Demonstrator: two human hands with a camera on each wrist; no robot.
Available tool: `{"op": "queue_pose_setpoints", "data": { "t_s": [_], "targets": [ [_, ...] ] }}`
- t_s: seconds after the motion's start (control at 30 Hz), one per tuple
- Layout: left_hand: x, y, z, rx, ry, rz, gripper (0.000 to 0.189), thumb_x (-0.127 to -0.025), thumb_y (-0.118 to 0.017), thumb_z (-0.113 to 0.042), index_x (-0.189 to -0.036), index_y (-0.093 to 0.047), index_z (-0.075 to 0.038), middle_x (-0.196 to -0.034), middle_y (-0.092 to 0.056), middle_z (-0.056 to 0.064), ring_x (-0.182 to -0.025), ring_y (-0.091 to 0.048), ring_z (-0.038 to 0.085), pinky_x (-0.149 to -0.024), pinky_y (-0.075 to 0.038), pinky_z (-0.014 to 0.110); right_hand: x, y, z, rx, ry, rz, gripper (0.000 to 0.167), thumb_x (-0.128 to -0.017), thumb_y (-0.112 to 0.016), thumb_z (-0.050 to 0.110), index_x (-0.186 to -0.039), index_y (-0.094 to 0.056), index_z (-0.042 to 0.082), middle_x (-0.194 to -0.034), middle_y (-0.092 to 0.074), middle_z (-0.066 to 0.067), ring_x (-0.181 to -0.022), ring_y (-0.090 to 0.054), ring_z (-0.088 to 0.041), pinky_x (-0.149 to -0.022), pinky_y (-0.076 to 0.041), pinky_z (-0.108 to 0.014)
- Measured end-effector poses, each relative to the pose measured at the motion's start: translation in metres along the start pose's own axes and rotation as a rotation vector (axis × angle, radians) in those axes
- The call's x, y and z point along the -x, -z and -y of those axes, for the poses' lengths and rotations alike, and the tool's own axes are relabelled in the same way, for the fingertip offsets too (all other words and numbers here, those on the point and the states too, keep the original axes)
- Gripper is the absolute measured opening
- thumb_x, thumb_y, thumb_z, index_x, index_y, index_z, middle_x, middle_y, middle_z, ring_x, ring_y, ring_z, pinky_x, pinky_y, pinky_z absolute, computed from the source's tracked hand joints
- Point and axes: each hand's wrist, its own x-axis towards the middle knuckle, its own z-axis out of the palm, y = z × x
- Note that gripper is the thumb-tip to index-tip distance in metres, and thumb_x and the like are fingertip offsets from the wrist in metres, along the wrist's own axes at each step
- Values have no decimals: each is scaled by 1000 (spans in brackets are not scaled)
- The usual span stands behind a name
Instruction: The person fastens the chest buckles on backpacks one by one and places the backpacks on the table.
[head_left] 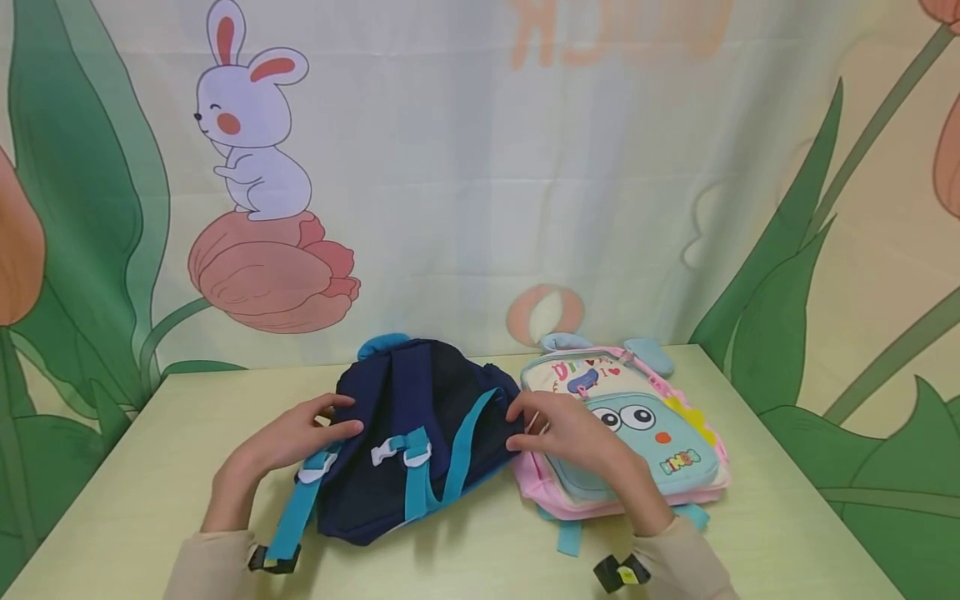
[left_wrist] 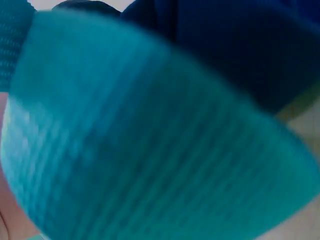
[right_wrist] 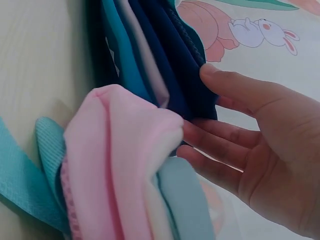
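A navy backpack with teal straps and white buckles lies tilted on the table, its strap side facing me. My left hand grips its left side, with the thumb on the front. On the opposite side, my right hand pinches the edge; in the right wrist view the right hand has its thumb on the navy fabric and its fingers around the side. A teal strap fills most of the left wrist view and hides the left hand's hold.
Close on the right, a pink and mint cartoon backpack lies on the table, near my right forearm. Its mint straps stick out at the front. Behind the table hangs a curtain printed with a rabbit and tulips.
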Motion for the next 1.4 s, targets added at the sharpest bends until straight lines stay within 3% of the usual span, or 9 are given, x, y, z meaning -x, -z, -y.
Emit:
{"op": "queue_pose_setpoints", "data": {
  "t_s": [0.3,0.6,0.83,1.07,1.4],
  "targets": [
    [4,3,2,-7,4,-3,75,-92,-60,-58,-146,-45,-8,-141,-47,24,-119,-53,40,-92,-51,55,-4,-13,-1,74,23,147,23,-87,-77,31,-104,-65,20,-79,-65,11,-70,-59,-4,-70,-50,-22],
    [1,1,2,-33,0,-11,75,-91,-62,-57,-145,-46,-6,-139,-48,25,-117,-52,40,-92,-51,56,-3,-22,8,150,-17,214,20,-87,-77,28,-103,-66,21,-75,-62,12,-69,-57,-5,-72,-49,-24],
    [1,1,2,-52,-6,-14,75,-91,-63,-55,-144,-47,-4,-140,-48,27,-116,-53,41,-93,-51,57,-1,-27,15,219,8,235,17,-87,-76,27,-101,-69,20,-71,-60,11,-65,-54,-4,-70,-48,-24],
    [1,0,6,-53,-6,-21,74,-90,-65,-54,-143,-48,-4,-140,-48,28,-118,-52,42,-95,-49,58,-1,-29,15,185,51,287,15,-88,-75,23,-102,-72,18,-70,-62,12,-64,-55,0,-69,-48,-21],
    [2,3,5,-78,-20,-11,72,-91,-65,-51,-141,-49,-2,-141,-47,30,-118,-53,45,-95,-49,59,-2,-31,13,174,31,292,14,-88,-75,25,-101,-71,19,-70,-61,14,-63,-54,-1,-67,-47,-20]
  ]
}}
